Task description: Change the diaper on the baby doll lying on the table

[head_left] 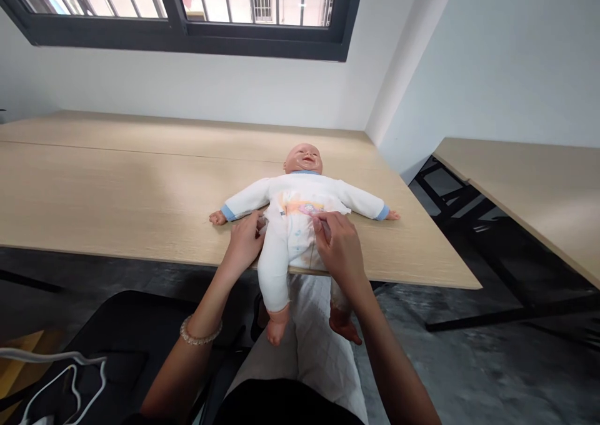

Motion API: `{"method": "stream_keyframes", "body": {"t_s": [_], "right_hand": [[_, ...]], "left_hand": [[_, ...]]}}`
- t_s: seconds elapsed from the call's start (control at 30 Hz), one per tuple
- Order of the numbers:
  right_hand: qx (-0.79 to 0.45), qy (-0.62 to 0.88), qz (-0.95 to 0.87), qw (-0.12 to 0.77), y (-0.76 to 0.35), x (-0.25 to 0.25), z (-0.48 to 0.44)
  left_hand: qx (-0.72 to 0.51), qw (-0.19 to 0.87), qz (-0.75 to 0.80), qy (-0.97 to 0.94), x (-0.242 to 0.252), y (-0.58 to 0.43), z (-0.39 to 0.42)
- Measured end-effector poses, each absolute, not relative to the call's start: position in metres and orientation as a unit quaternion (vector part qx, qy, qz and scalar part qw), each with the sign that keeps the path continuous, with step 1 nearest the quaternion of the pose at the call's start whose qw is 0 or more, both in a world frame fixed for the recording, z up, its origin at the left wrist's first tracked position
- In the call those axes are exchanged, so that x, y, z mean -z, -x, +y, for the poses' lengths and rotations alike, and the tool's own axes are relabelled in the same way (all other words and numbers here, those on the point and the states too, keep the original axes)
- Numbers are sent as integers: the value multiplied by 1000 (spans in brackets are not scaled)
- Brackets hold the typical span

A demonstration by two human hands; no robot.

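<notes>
A baby doll (pixel 304 187) lies on its back on the wooden table (pixel 140 194), arms spread, legs hanging over the front edge. It wears a white outfit with blue cuffs. A printed diaper (pixel 300 234) is around its hips. My left hand (pixel 246 240) is at the diaper's left side, fingers curled, with thumb and fingertips by its edge. On the front of the diaper, my right hand (pixel 338 244) has its fingers pinched near the coloured waistband; what lies between the fingertips is hidden.
A second table (pixel 539 187) stands at the right, past a gap. Below on the left are a black chair (pixel 126 344) and white cables (pixel 75 375). A barred window (pixel 262 37) is in the wall behind the table.
</notes>
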State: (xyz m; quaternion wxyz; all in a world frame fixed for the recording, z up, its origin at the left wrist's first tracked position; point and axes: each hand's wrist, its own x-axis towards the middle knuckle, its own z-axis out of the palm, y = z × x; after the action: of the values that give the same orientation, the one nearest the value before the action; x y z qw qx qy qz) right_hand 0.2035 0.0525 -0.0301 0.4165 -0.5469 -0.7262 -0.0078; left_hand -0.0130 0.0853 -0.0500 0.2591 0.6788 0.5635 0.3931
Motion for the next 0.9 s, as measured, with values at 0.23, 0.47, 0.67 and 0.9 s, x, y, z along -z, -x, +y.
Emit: {"method": "stream_keyframes", "body": {"t_s": [0.23,0.47,0.67,0.9], "right_hand": [[17,543,-730,414,-203,32,52],[28,545,-731,410,-203,33,53],[39,547,-731,405,-202,32,51],[24,543,-731,412,-205,31,53]], "left_hand": [[-504,388,516,-573,48,24,91],[-530,506,478,-484,45,9,101],[-542,533,460,-459,50,7,105],[-565,583,435,-389,40,14,103]]}}
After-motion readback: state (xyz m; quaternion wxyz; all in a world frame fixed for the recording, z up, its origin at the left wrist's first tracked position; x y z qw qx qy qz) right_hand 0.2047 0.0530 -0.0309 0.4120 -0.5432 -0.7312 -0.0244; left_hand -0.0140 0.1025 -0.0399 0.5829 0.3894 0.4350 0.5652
